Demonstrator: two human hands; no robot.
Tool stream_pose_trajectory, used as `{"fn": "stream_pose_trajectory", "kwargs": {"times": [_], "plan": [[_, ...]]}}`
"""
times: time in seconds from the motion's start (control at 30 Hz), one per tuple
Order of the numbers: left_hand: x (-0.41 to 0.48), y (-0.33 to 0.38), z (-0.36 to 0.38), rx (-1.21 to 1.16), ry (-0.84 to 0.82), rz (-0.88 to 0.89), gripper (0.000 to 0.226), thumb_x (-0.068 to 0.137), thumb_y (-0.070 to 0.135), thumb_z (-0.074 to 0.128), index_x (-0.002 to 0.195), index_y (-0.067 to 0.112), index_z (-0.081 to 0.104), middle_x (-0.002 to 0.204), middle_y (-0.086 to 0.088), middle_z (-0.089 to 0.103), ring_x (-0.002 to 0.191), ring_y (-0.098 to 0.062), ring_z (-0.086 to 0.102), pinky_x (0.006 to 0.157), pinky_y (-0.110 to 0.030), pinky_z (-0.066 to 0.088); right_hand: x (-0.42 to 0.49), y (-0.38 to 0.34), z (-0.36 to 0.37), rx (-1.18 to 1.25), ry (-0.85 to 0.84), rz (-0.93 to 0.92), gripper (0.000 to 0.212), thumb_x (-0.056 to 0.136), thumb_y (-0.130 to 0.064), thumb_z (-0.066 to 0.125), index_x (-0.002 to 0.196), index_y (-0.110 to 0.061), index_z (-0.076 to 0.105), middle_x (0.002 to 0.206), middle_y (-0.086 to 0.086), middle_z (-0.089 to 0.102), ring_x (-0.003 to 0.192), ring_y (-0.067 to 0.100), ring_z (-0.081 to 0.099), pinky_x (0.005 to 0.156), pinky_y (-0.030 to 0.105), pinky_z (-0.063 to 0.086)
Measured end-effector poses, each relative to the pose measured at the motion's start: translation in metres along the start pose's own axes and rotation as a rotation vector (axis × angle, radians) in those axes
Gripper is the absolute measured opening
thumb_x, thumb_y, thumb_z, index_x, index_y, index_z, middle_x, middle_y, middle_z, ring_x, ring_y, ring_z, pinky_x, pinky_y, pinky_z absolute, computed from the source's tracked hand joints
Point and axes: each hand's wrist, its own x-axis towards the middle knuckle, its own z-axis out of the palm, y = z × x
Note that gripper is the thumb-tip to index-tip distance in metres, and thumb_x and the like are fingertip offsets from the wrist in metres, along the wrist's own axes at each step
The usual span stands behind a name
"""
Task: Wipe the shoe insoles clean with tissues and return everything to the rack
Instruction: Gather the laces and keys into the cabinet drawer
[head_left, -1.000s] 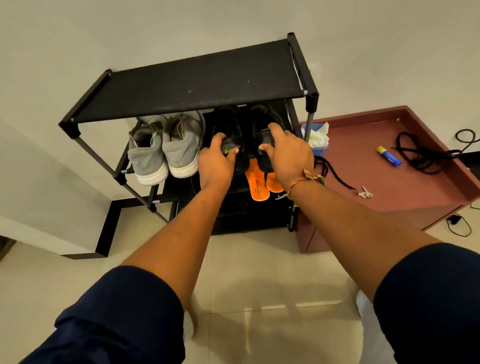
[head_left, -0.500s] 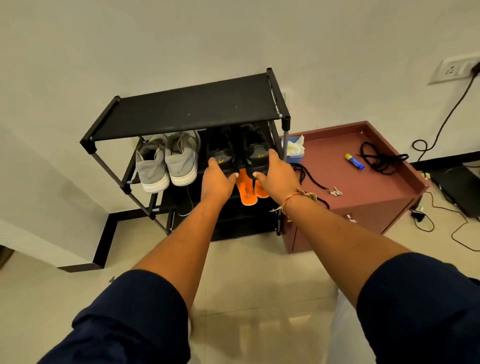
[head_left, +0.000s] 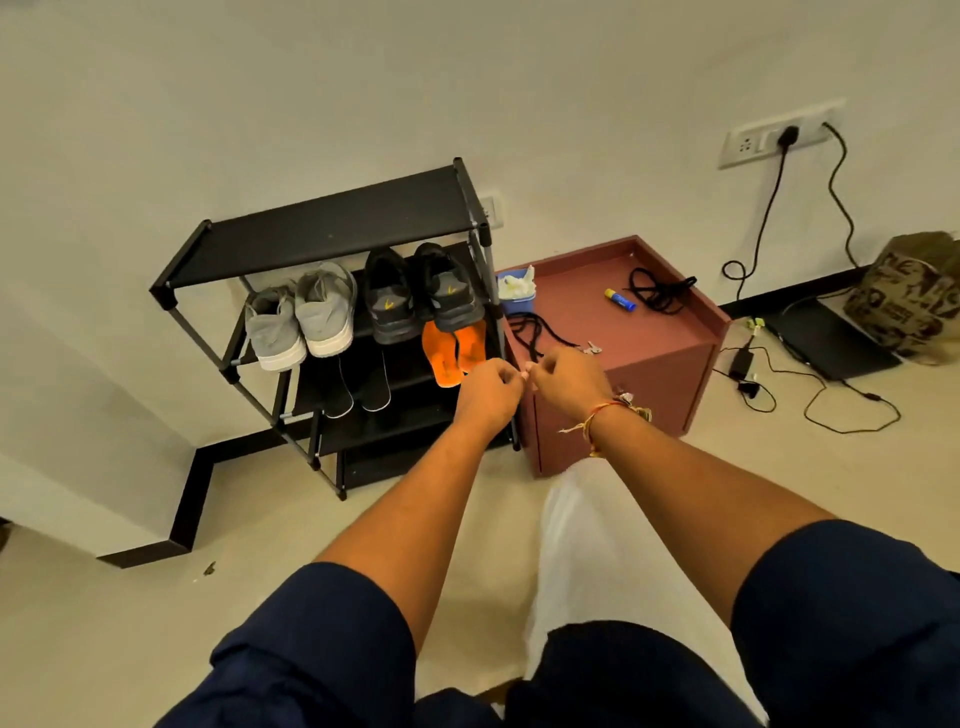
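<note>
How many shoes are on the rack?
4, side by side on the rack: two grey shoes at left, two black shoes at right. Others may hide lower down.

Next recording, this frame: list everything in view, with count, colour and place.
shoe rack: 1, black, against the wall
grey shoes: 2, grey, second shelf, left
black shoes: 2, black, same shelf, right
orange insoles: 2, orange, jutting out from under the black shoes
dark insoles: 2, black with pale edges, shelf below
cabinet: 1, maroon, right of the rack
tissue box: 1, blue, cabinet top, back left corner
glue stick: 1, blue and yellow, cabinet top
cords: 2, black, cabinet top
keys: 1 bunch, silver, cabinet front edge
laptop: 1, black, floor
bag: 1, patterned tan, floor
left hand: fingers curled, beside the rack
right hand: fingers curled, fingertips near the left's
</note>
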Motion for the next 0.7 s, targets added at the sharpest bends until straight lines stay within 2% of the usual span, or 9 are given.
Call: {"fn": "stream_pose_trajectory", "kwargs": {"times": [0.07, 0.13, 0.2, 0.27, 0.4, 0.47, 0.57, 0.63, 0.7], "plan": [[-0.006, 0.004, 0.017, -0.030, -0.027, -0.048, 0.030, 0.097, 0.027, 0.061, 0.069, 0.016, 0.057, 0.065, 0.001, 0.054, 0.068, -0.020, 0.052, 0.067, -0.037, 0.047, -0.006, 0.022, -0.006, 0.051, -0.012, 0.078, 0.039, 0.097, -0.042, 0.054, 0.080, -0.009, 0.067, 0.078, 0.009, 0.066, 0.080, 0.030, 0.061, 0.066, 0.031, 0.043], [-0.009, 0.007, 0.039, -0.111, -0.065, -0.128, 0.038, 0.097, 0.030, 0.060, 0.064, 0.013, 0.052, 0.062, -0.003, 0.050, 0.061, -0.020, 0.045, 0.061, -0.037, 0.043, -0.006, 0.048, -0.008, 0.119, -0.013, 0.179, 0.040, 0.098, -0.040, 0.054, 0.081, -0.008, 0.071, 0.083, 0.012, 0.070, 0.084, 0.031, 0.064, 0.073, 0.034, 0.050], [-0.005, 0.005, 0.063, -0.234, -0.072, -0.216, 0.040, 0.097, 0.035, 0.058, 0.070, 0.006, 0.063, 0.067, -0.009, 0.058, 0.064, -0.022, 0.050, 0.066, -0.041, 0.051, -0.002, 0.073, -0.007, 0.255, -0.001, 0.267, 0.037, 0.099, -0.034, 0.054, 0.081, -0.007, 0.072, 0.083, 0.011, 0.072, 0.084, 0.029, 0.066, 0.078, 0.032, 0.054], [0.001, 0.006, 0.087, -0.427, -0.089, -0.351, 0.033, 0.100, 0.032, 0.057, 0.080, 0.008, 0.068, 0.075, -0.009, 0.064, 0.068, -0.019, 0.057, 0.072, -0.036, 0.054, 0.005, 0.093, -0.002, 0.422, 0.008, 0.346, 0.035, 0.100, -0.024, 0.053, 0.075, -0.006, 0.068, 0.073, 0.006, 0.069, 0.071, 0.021, 0.064, 0.069, 0.024, 0.052], [0.024, 0.008, 0.133, -0.720, -0.120, -0.559, 0.018, 0.103, 0.020, 0.054, 0.094, 0.006, 0.060, 0.079, -0.006, 0.058, 0.068, -0.016, 0.057, 0.069, -0.026, 0.053, 0.029, 0.136, 0.010, 0.650, 0.021, 0.510, 0.031, 0.099, -0.017, 0.054, 0.070, -0.010, 0.062, 0.074, 0.012, 0.068, 0.063, 0.023, 0.062, 0.069, 0.039, 0.052], [0.039, 0.005, 0.154, -0.699, -0.129, -0.633, 0.016, 0.102, 0.020, 0.056, 0.092, 0.008, 0.059, 0.079, -0.007, 0.059, 0.069, -0.017, 0.060, 0.069, -0.027, 0.055, 0.043, 0.158, 0.013, 0.703, 0.043, 0.596, 0.023, 0.098, -0.014, 0.056, 0.075, -0.011, 0.060, 0.080, 0.015, 0.065, 0.059, 0.022, 0.059, 0.060, 0.035, 0.051], [0.071, -0.013, 0.182, -0.401, -0.154, -0.550, 0.011, 0.095, 0.026, 0.064, 0.090, 0.016, 0.067, 0.093, -0.009, 0.069, 0.088, -0.028, 0.068, 0.087, -0.038, 0.058, 0.064, 0.193, 0.017, 0.570, -0.023, 0.614, 0.024, 0.095, -0.018, 0.058, 0.072, -0.023, 0.057, 0.083, 0.007, 0.065, 0.072, 0.022, 0.062, 0.076, 0.037, 0.057], [0.090, -0.024, 0.194, -0.166, -0.199, -0.409, 0.021, 0.095, 0.027, 0.065, 0.112, 0.015, 0.068, 0.110, -0.006, 0.068, 0.107, -0.028, 0.065, 0.096, -0.038, 0.052, 0.082, 0.216, 0.023, 0.479, -0.033, 0.641, 0.024, 0.094, -0.023, 0.058, 0.070, -0.025, 0.057, 0.086, 0.005, 0.065, 0.080, 0.023, 0.063, 0.085, 0.039, 0.058], [0.108, -0.034, 0.200, -0.002, -0.231, -0.254, 0.039, 0.097, 0.026, 0.064, 0.132, 0.010, 0.059, 0.130, -0.009, 0.063, 0.120, -0.027, 0.059, 0.104, -0.036, 0.046, 0.097, 0.230, 0.033, 0.430, -0.007, 0.659, 0.018, 0.094, -0.028, 0.059, 0.077, -0.022, 0.063, 0.088, 0.004, 0.066, 0.087, 0.025, 0.065, 0.083, 0.034, 0.055]]}}
